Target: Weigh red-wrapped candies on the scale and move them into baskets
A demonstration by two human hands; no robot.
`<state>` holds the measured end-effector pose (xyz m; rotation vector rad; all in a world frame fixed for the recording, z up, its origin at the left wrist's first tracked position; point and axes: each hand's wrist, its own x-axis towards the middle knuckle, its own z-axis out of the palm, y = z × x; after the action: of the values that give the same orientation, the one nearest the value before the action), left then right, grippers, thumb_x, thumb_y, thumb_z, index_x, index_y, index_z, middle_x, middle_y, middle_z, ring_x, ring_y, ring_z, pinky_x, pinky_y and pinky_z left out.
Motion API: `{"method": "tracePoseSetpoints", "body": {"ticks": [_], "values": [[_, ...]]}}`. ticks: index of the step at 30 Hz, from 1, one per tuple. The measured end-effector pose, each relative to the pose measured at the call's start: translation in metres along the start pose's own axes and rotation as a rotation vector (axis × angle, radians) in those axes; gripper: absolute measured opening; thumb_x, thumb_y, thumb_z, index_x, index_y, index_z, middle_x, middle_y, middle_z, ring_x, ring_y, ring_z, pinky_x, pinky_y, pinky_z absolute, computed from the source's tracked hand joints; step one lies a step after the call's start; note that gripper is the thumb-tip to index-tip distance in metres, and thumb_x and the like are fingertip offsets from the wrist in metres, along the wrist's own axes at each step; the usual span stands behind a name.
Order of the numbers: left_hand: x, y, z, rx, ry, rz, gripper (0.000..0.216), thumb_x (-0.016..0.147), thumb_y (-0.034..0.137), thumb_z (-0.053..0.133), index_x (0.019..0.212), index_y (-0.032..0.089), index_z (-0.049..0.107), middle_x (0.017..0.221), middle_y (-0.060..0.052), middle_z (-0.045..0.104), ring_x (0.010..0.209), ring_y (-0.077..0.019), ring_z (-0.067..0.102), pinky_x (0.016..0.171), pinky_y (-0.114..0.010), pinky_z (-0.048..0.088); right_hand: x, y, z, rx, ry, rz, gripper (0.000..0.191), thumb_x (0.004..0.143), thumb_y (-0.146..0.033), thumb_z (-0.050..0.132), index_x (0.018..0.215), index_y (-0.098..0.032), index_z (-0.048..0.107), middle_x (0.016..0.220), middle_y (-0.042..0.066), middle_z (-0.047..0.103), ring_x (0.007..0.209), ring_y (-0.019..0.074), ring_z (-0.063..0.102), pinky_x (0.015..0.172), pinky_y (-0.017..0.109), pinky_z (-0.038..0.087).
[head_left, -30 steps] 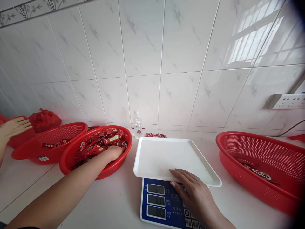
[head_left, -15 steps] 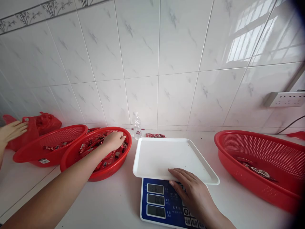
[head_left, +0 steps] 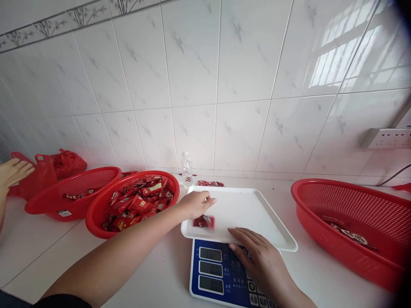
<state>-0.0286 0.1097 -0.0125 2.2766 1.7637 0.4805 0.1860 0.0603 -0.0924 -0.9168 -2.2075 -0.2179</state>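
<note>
My left hand (head_left: 196, 205) is over the left part of a white tray (head_left: 247, 205), its fingers curled and their undersides hidden. Just below it, a small red packet (head_left: 204, 221) is blurred and looks apart from the fingers. I cannot tell whether the packet touches the tray. My right hand (head_left: 261, 252) lies with fingers stretched across the tray's front edge and the keypad of a blue and white digital scale (head_left: 210, 269). It holds nothing. To the left, a red plastic basket (head_left: 93, 220) is filled with red packets (head_left: 138, 201).
A second red basket (head_left: 41, 207) stands farther left, beside red plastic bags (head_left: 69, 164) and another person's hand (head_left: 16, 173). At right is a large red basket (head_left: 321, 239) with packets inside. A clear bottle (head_left: 186, 167) stands behind the tray, near the tiled wall.
My left hand has moved right from the packet-filled basket to above the tray, where a red packet now appears. My right hand stays on the tray edge and scale.
</note>
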Motion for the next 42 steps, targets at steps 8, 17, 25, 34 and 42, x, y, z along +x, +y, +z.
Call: {"method": "tracePoseSetpoints", "body": {"ticks": [8,17,25,34,42], "values": [[0.001,-0.060,-0.029,0.188,0.105,-0.143,0.016,0.084,0.021,0.046,0.097,0.020,0.056,0.111,-0.007,0.059,0.105,-0.0213,0.054,0.086,-0.030,0.042,0.000,0.000,-0.001,0.005,-0.005,-0.010,0.033,0.095,-0.037,0.037,0.106,-0.020,0.064,0.099,0.008,0.072,0.089,0.0219,0.068,0.072,0.036,0.058],[-0.023,-0.149,-0.045,0.465,0.044,-0.496,0.042,0.084,0.033,0.050,0.122,0.015,0.048,0.129,-0.019,0.048,0.114,-0.0371,0.050,0.085,-0.046,0.043,0.000,0.000,0.000,0.033,0.008,-0.002,0.031,0.095,-0.036,0.040,0.107,-0.020,0.063,0.099,0.007,0.072,0.089,0.0220,0.068,0.073,0.036,0.058],[-0.019,-0.146,-0.050,0.577,0.066,-0.456,0.030,0.091,0.028,0.034,0.101,0.019,0.061,0.111,-0.012,0.061,0.100,-0.0292,0.058,0.073,-0.038,0.047,0.001,-0.001,0.000,0.023,0.002,0.004,0.031,0.095,-0.036,0.039,0.106,-0.021,0.064,0.099,0.007,0.072,0.089,0.0219,0.068,0.073,0.036,0.058],[-0.009,-0.139,-0.038,0.663,0.076,-0.362,0.029,0.086,0.025,0.049,0.109,0.014,0.061,0.118,-0.017,0.059,0.111,-0.0326,0.052,0.092,-0.045,0.037,0.001,-0.002,0.000,0.027,0.002,0.002,0.029,0.093,-0.034,0.042,0.106,-0.020,0.064,0.099,0.007,0.072,0.089,0.0220,0.068,0.072,0.037,0.058],[-0.008,-0.118,-0.061,0.485,0.232,-0.339,0.028,0.088,0.022,0.038,0.100,0.016,0.062,0.107,-0.015,0.061,0.104,-0.0320,0.055,0.084,-0.044,0.042,0.002,-0.002,-0.002,0.049,-0.003,0.008,0.027,0.093,-0.032,0.044,0.106,-0.021,0.064,0.100,0.008,0.072,0.090,0.0220,0.068,0.074,0.036,0.057]]}}
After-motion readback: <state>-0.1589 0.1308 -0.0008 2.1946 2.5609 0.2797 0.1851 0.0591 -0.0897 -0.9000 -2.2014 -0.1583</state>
